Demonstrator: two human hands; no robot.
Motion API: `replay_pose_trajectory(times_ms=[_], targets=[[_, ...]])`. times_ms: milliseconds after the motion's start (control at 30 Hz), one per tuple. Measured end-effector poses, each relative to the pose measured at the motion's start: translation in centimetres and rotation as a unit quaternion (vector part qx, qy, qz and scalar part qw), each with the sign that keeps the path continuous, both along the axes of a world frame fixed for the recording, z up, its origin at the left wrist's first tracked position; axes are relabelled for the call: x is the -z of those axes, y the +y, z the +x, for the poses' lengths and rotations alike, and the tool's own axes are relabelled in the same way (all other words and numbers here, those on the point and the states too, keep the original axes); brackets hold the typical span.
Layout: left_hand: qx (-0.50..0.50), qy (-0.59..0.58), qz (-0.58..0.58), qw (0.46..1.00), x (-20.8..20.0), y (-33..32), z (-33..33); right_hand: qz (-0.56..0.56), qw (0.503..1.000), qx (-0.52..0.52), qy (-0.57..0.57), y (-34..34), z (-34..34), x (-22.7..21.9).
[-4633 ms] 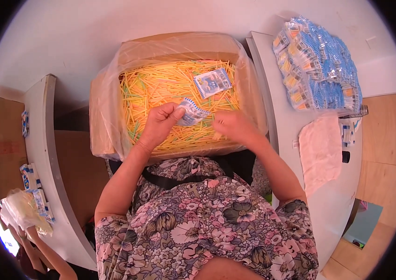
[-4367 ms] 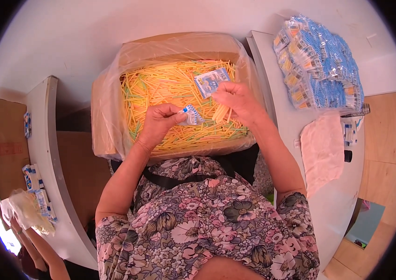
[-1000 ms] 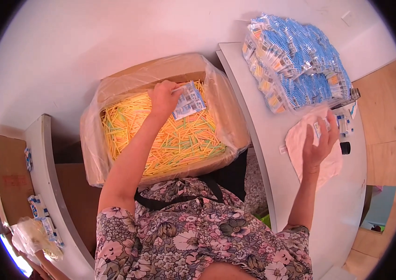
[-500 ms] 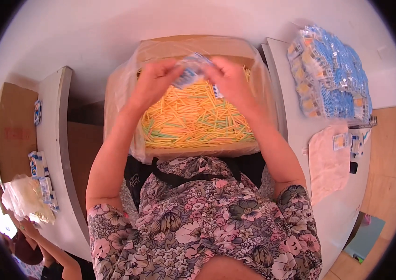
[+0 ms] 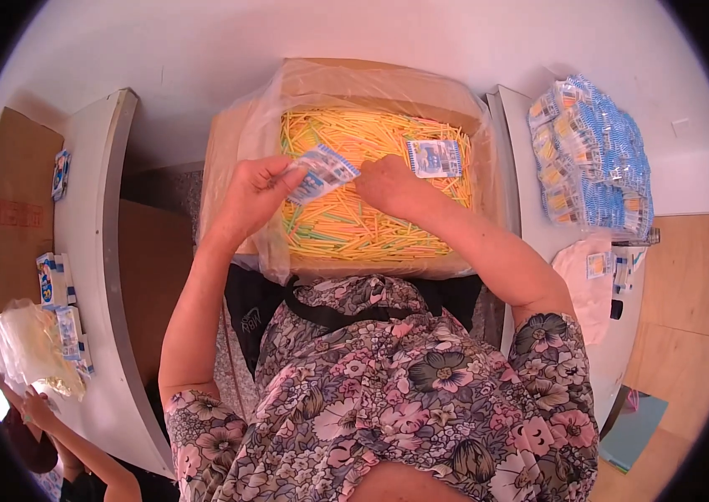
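My left hand [image 5: 255, 191] pinches the left edge of a small clear packet [image 5: 321, 173] with blue-and-white print, tilted above the sticks. My right hand [image 5: 389, 186] is curled fingers-down over the thin yellow, orange and green sticks [image 5: 337, 226], beside the packet's right corner. Its fingertips are hidden, so what they hold cannot be made out. A second blue-and-white packet [image 5: 435, 158] lies on the sticks to the right of that hand. The sticks fill a cardboard box [image 5: 371, 79] lined with clear plastic, standing in front of me.
On the right table are a big clear bag of filled packets [image 5: 593, 159] and a pale pink cloth [image 5: 580, 293] with a packet on it. The left table holds a cardboard carton [image 5: 11, 209], several packets and a plastic bag [image 5: 28, 343]. A co-worker's hands [image 5: 36, 410] show lower left.
My hands were together on the packet at the box's far side. They have come nearer and apart; the left keeps the packet, the right has dropped to the sticks.
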State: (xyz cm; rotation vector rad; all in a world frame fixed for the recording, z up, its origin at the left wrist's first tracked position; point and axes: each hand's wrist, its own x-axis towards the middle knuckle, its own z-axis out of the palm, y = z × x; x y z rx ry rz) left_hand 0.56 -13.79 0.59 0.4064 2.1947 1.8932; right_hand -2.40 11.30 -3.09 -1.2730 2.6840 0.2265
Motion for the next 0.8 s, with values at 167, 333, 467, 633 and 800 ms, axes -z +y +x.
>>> replay_pose_trajectory(times_ms=[167,333,467,633,800], targets=[[0.030,0.024,-0.058,0.998,0.4,0.3,1.4,0.058,0.998,0.004,-0.013,-0.5,-0.4,0.4],[0.113,0.217,-0.214,0.946,0.3,0.6,2.3,0.031,0.999,0.016,-0.018,0.1,-0.5,-0.5],[0.136,0.261,-0.271,0.916,0.4,2.6,3.1,0.059,0.996,0.052,-0.052,0.1,-0.9,-1.8],[0.072,0.414,-0.262,0.869,0.8,6.3,1.5,0.010,0.998,0.004,-0.066,0.6,-0.1,-5.3],[0.204,0.247,-0.153,0.935,2.2,7.8,0.0,-0.034,0.995,-0.059,-0.069,0.6,1.1,-9.1]])
